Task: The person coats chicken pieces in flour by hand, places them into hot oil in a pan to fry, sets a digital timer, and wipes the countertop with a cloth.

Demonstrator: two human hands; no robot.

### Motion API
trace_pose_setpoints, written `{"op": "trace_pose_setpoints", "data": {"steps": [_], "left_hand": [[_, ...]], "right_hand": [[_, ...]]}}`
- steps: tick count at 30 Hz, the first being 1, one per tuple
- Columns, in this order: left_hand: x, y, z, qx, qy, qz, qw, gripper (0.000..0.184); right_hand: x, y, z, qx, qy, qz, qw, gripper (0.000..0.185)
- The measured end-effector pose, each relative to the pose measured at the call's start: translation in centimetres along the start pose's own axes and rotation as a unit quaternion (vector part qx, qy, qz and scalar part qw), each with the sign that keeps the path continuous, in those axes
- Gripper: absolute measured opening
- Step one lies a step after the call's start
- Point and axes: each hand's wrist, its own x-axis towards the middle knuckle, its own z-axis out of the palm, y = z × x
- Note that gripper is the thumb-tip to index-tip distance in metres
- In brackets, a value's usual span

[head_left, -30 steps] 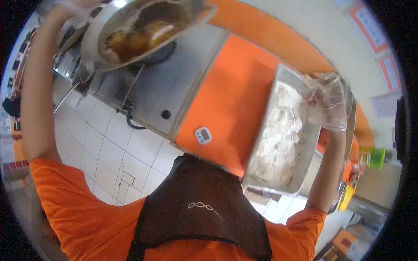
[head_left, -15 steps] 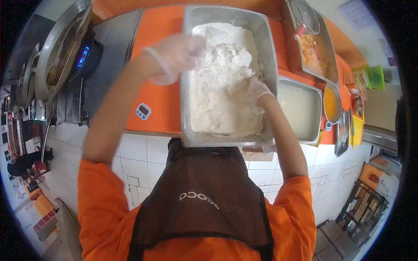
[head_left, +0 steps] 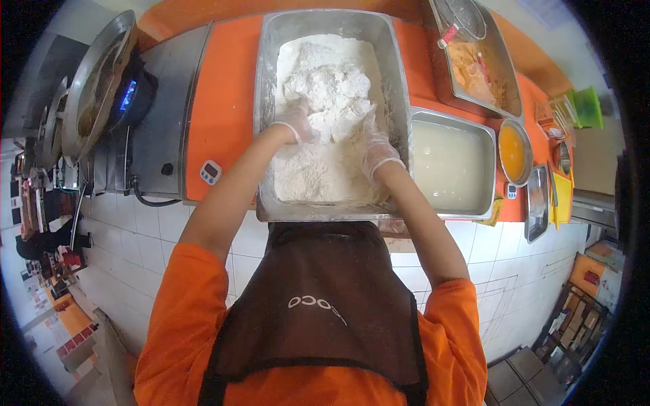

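so the heap of powder-coated pieces [head_left: 332, 91] sits in the big metal tub [head_left: 266, 74], right in front of the person and a bit on the far side of both hands. it's a lumpy clump, and its long axis runs roughly left to right, across the way the fingers point. the left hand [head_left: 296, 126] is at its near left edge, the right hand [head_left: 381, 154] along its near right side, so the near part of the clump is pretty much between them. honestly neither hand looks clearly nearer.

both are in clear gloves. left fingers look loosely open, tips down in the white powder [head_left: 305, 177], so can't tell if they're touching a piece underneath. right fingers are open and fairly straight, tips right by the clump's edge, maybe touching. can't see either one gripping anything.
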Motion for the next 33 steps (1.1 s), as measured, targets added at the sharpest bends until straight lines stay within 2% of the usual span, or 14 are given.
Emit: {"op": "trace_pose_setpoints", "data": {"steps": [2,5,7,10,11,14,16,19,23,25,27,29,31,33], "left_hand": [[0.4,-0.4,0.4,-0.106,-0.017,-0.039,0.993,0.087],[-2.0,2.3,-2.5,-0.199,-0.05,-0.084,0.975,0.082],[-0.6,0.6,1.4,-0.162,0.004,-0.046,0.986,0.077],[-0.6,0.8,1.8,-0.126,0.051,-0.051,0.989,0.071],[-1.0,1.3,1.3,-0.118,0.059,-0.063,0.989,0.069],[-2.3,1.6,-0.1,-0.261,0.09,-0.025,0.961,0.07],[-1.3,0.7,2.1,-0.225,0.079,-0.039,0.97,0.068],[-1.2,1.1,3.4,-0.185,0.103,-0.054,0.976,0.064],[-2.5,1.9,2.9,-0.143,0.142,-0.033,0.979,0.064],[-2.8,2.0,1.1,-0.151,0.071,-0.081,0.983,0.064],[-2.9,1.9,-0.2,-0.172,0.055,-0.131,0.975,0.062],[-2.5,1.5,-1.0,-0.2,0.096,-0.181,0.958,0.058],[-2.8,2.4,-1.2,-0.164,0.071,-0.131,0.975,0.055],[-3.1,2.7,-1.1,-0.137,0.083,-0.116,0.98,0.052]], "right_hand": [[-1.2,-0.1,-1.5,0.177,-0.02,0.046,0.983,0.067],[-1.1,-0.2,-1.7,0.213,-0.075,0.069,0.972,0.066],[-2.4,-1.4,-4.4,0.208,-0.071,0.059,0.974,0.062],[0.8,0.0,7.4,0.198,0.237,-0.07,0.949,0.057],[0.5,0.3,6.3,0.212,0.22,-0.051,0.951,0.055],[-0.7,1.4,-0.9,0.25,0.196,0.012,0.948,0.053],[0.8,1.9,-3.8,0.265,0.211,0.056,0.939,0.054],[5.2,2.0,-3.3,0.236,0.215,0.045,0.947,0.051],[10.2,2.2,2.6,0.179,0.132,-0.031,0.974,0.045],[10.1,2.8,1.8,0.16,0.109,-0.099,0.976,0.044],[11.5,4.0,3.6,0.121,0.083,-0.046,0.988,0.04],[11.9,4.0,4.1,0.143,0.141,-0.036,0.979,0.034],[10.2,2.6,3.8,0.225,0.272,-0.073,0.933,0.027],[8.9,3.1,0.7,0.344,0.233,-0.082,0.906,0.023]]}}
